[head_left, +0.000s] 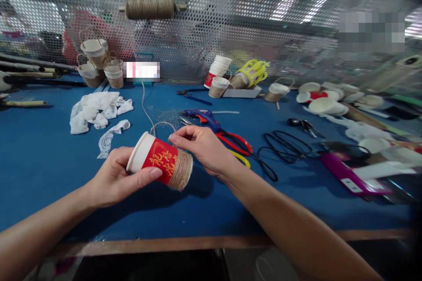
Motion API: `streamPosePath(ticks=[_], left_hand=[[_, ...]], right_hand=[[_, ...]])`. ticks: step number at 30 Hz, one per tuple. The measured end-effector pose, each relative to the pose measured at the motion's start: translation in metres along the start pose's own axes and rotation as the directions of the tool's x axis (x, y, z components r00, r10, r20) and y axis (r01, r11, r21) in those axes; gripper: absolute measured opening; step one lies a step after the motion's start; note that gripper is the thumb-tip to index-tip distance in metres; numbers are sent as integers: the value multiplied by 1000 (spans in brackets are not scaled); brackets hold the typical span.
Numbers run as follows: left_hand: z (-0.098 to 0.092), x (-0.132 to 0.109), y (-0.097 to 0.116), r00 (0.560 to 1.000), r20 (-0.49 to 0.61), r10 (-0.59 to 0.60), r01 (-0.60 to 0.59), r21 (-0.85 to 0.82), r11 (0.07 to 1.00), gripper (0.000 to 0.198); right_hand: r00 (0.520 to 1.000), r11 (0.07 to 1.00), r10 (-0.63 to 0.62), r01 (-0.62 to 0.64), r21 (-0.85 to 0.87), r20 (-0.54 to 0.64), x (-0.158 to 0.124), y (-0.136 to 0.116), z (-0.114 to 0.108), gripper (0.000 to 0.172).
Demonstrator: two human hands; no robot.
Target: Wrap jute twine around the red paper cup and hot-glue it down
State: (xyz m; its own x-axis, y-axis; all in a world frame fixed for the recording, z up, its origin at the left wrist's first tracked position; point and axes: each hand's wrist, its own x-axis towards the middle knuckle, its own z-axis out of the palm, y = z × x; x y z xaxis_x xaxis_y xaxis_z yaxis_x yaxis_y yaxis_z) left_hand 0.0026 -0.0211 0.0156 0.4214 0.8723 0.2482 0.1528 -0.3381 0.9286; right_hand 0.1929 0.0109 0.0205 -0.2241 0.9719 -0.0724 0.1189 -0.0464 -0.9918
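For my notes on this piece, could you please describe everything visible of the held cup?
The cup looks like paper: white toward the rim, a red band with gold characters, brown twine wound around its base end. It tilts, base rightward, above the blue table. The left hand's grip holds its side; the right hand's grip pinches a twine strand nearby.

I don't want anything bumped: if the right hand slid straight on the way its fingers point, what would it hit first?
Probably the twine-wrapped paper cup, right beside the right hand. Depth is unclear, so it might skim past toward the white lace strip.
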Motion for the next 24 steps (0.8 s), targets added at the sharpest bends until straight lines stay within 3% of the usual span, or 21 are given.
streamPosePath(ticks=[5, 9, 11, 15, 19, 24], left_hand=[[2, 0, -6, 991, -71, -117, 108, -121, 987, 19], [4, 4, -11, 978, -135, -160, 118, -280, 953, 22], [5, 8, -11, 964, -186, -190, 118, -342, 932, 22], [6, 16, -12, 917, -289, -276, 143, -409, 901, 23], [7, 17, -13, 916, -310, -255, 148, -330, 932, 24], [8, 13, -11, 942, -320, -96, 83, -56, 995, 19]], right_hand=[[997, 998, 63, -63, 11, 39, 4, 10, 1, 24], [992, 995, 99, -100, 10, 82, 12, 16, -4, 29], [998, 998, 60, -60, -1, 21, 13, 13, -6, 32], [984, 977, -165, 154, -147, -72, 1, 0, -3, 34], [974, 919, -227, 210, -334, -10, -12, -8, 8, 29], [972, 905, -232, 202, -374, -38, -13, -5, 12, 27]])
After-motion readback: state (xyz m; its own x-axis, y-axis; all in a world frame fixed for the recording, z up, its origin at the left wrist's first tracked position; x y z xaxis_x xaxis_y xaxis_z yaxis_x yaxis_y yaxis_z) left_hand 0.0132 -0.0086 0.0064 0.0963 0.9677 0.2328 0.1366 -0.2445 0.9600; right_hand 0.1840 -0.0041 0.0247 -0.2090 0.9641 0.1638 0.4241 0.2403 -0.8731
